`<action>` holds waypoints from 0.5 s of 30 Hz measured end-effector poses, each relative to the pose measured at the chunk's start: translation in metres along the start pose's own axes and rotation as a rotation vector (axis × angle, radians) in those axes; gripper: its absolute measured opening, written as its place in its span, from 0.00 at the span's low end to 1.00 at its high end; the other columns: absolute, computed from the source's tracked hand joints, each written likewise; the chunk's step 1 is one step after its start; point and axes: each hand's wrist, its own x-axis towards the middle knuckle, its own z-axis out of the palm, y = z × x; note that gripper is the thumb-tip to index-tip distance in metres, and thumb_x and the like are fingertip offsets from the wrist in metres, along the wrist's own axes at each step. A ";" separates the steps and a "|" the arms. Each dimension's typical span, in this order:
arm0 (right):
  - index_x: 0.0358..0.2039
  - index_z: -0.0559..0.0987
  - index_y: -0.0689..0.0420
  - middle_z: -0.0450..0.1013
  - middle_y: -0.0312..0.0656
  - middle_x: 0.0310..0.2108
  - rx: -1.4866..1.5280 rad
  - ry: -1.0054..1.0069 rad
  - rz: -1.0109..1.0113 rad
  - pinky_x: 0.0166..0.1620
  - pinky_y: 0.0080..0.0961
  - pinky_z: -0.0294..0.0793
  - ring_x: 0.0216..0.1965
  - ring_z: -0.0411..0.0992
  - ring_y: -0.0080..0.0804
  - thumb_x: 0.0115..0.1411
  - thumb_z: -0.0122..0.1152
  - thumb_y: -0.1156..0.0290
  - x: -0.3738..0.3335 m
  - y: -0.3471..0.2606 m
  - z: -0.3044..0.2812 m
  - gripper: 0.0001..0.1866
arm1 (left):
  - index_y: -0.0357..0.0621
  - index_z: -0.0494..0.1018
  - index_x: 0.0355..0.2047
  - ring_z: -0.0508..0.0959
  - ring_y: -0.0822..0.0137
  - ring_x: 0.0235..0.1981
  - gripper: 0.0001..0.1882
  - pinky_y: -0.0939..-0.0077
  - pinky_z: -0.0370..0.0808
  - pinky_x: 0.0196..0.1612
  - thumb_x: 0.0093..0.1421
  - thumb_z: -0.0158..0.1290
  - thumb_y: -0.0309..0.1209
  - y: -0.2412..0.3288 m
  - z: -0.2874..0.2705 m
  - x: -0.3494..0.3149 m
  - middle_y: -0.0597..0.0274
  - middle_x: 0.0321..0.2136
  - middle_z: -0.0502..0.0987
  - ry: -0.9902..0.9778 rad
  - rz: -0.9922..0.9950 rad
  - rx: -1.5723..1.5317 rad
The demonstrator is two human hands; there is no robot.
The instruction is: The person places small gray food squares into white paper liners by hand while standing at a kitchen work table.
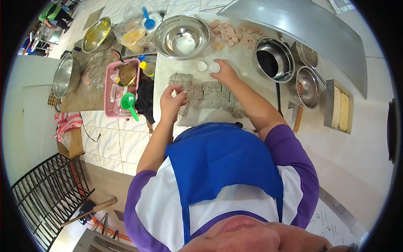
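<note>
My left hand (172, 104) is closed around a small pale piece (174, 93), at the left end of the grey pieces. My right hand (227, 73) reaches across the table (172, 67) and grips a small white round mold-like thing (214, 67) at its fingertips. Beside that thing lies a round white-dusted piece (202, 66), flat on the table. Square greyish floured pieces (208, 95) sit close together in rows between my two arms. A large steel bowl (161, 40) with white powder (185, 45) in it stands beyond my hands.
Pinkish cubes (230, 34) are heaped at the far side. Steel bowls (289, 59) stand at the right, one with dark contents, near a loaf tin (330, 103). A pink basket (110, 90) with a green scoop (128, 102) is at the left. Another person (54, 16) stands far left.
</note>
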 end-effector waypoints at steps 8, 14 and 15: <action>0.58 0.68 0.46 0.62 0.51 0.51 -0.009 -0.083 -0.047 0.53 0.36 0.70 0.51 0.67 0.48 0.41 0.73 0.63 0.002 -0.014 -0.010 0.41 | 0.41 0.70 0.42 0.78 0.72 0.28 0.14 0.79 0.77 0.28 0.54 0.58 0.23 -0.008 -0.021 -0.009 0.65 0.32 0.73 0.110 -0.023 -0.097; 0.54 0.73 0.38 0.63 0.47 0.52 -0.210 -0.133 -0.035 0.53 0.38 0.71 0.52 0.67 0.47 0.44 0.69 0.64 0.014 -0.014 0.000 0.32 | 0.43 0.70 0.42 0.78 0.70 0.30 0.14 0.78 0.77 0.29 0.55 0.59 0.25 -0.005 -0.019 -0.002 0.66 0.32 0.73 0.068 -0.025 -0.092; 0.54 0.73 0.37 0.63 0.47 0.52 -0.236 -0.148 -0.015 0.53 0.38 0.71 0.52 0.67 0.46 0.45 0.68 0.64 0.014 -0.012 0.001 0.31 | 0.44 0.70 0.42 0.78 0.69 0.31 0.14 0.77 0.77 0.29 0.56 0.58 0.26 -0.004 -0.019 -0.001 0.66 0.33 0.73 0.048 -0.056 -0.160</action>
